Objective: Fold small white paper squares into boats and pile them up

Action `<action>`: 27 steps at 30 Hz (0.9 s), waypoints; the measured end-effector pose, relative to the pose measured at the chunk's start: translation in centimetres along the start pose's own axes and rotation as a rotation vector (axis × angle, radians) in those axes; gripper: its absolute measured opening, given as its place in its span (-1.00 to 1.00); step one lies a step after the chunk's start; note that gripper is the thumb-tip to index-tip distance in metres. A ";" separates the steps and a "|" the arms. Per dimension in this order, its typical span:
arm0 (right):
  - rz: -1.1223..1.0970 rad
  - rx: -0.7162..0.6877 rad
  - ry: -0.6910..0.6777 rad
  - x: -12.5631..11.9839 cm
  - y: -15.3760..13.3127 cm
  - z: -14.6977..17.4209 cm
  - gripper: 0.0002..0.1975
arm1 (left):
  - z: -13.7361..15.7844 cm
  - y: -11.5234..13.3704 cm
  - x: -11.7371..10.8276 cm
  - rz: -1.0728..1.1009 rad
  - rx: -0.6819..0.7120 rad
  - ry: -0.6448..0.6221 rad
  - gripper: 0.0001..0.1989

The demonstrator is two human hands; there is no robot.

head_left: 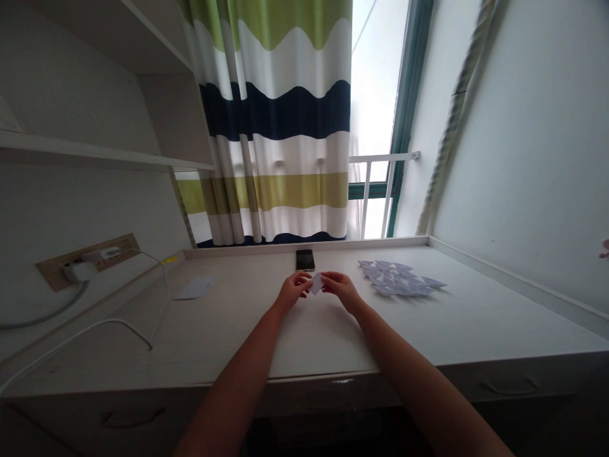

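Your two bare forearms reach forward from the bottom edge over a pale wooden desk [238,330]. Both hands meet near the middle of the desk: your left hand [294,291] and right hand [340,289] each pinch one side of a small white folded paper piece [316,284], fingers closed on it, just above the desktop. Just beyond it lies a dark smartphone [305,259], face up. To the right sits a pile of folded paper triangles [398,278]. To the left, a flat white paper sheet [195,287] lies apart, near a white cable [118,324].
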State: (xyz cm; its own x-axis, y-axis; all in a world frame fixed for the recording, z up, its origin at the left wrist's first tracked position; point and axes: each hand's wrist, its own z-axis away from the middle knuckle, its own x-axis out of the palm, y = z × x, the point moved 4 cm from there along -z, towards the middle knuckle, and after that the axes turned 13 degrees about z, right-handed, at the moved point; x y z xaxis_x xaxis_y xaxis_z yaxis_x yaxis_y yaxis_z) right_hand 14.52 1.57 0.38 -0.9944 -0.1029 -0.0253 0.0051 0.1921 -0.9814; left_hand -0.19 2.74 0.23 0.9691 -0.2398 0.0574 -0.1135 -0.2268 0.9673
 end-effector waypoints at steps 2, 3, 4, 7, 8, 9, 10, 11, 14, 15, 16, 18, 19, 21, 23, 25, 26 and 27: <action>-0.004 0.001 -0.003 0.1 0.0 0.0 -0.71 | 0.0 0.1 0.1 -0.061 0.065 -0.002 -0.76; -0.004 0.000 -0.008 0.2 0.0 0.0 -0.71 | 0.0 0.2 0.1 -0.097 0.107 0.001 -0.78; -0.004 -0.003 -0.018 0.2 -0.1 0.0 -0.71 | 0.0 0.2 0.1 -0.133 0.148 0.003 -0.80; 0.000 -0.006 -0.044 0.4 -0.2 0.2 -0.70 | 0.1 0.5 0.2 -0.220 0.229 -0.002 -0.84; 0.003 -0.003 -0.051 0.5 -0.3 0.2 -0.70 | 0.2 0.6 0.3 -0.240 0.236 -0.006 -0.85; 0.007 -0.002 -0.058 0.5 -0.3 0.3 -0.69 | 0.2 0.6 0.3 -0.253 0.237 -0.010 -0.85; 0.010 -0.003 -0.065 0.5 -0.4 0.3 -0.69 | 0.3 0.7 0.3 -0.259 0.235 -0.014 -0.85; 0.012 -0.007 -0.075 0.6 -0.5 0.4 -0.68 | 0.3 0.7 0.3 -0.258 0.229 -0.019 -0.84; 0.017 -0.026 -0.103 0.7 -0.7 0.5 -0.66 | 0.4 0.8 0.5 -0.226 0.213 -0.046 -0.77; 0.017 -0.030 -0.105 0.7 -0.7 0.5 -0.65 | 0.5 0.8 0.6 -0.212 0.210 -0.059 -0.75; 0.017 -0.031 -0.103 0.7 -0.7 0.5 -0.65 | 0.5 0.9 0.6 -0.198 0.206 -0.073 -0.73; 0.016 -0.030 -0.093 0.6 -0.6 0.5 -0.65 | 0.6 0.9 0.8 -0.171 0.196 -0.095 -0.70; 0.015 -0.030 -0.090 0.6 -0.6 0.4 -0.65 | 0.6 0.9 0.9 -0.158 0.191 -0.104 -0.69; 0.015 -0.031 -0.088 0.6 -0.4 0.4 -0.66 | 0.7 1.0 1.0 -0.135 0.182 -0.115 -0.67; 0.013 -0.034 -0.089 0.6 -0.3 0.3 -0.66 | 0.7 1.0 1.0 -0.113 0.179 -0.123 -0.66; 0.008 -0.036 -0.090 0.6 -0.3 0.3 -0.65 | 0.8 1.1 1.1 -0.087 0.174 -0.131 -0.65; 0.005 -0.038 -0.091 0.6 -0.4 0.3 -0.65 | 0.8 1.1 1.1 -0.072 0.170 -0.133 -0.65; 0.002 -0.039 -0.090 0.6 -0.4 0.4 -0.65 | 0.8 1.1 1.1 -0.057 0.165 -0.134 -0.65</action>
State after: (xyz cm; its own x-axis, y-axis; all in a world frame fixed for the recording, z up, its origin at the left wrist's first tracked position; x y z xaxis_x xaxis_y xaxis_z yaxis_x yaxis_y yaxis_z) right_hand 13.96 1.06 0.70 -0.9807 -0.1899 -0.0457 0.0008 0.2303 -0.9731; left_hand 0.55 1.50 1.18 0.9385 -0.3430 -0.0404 -0.1041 -0.3926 0.9138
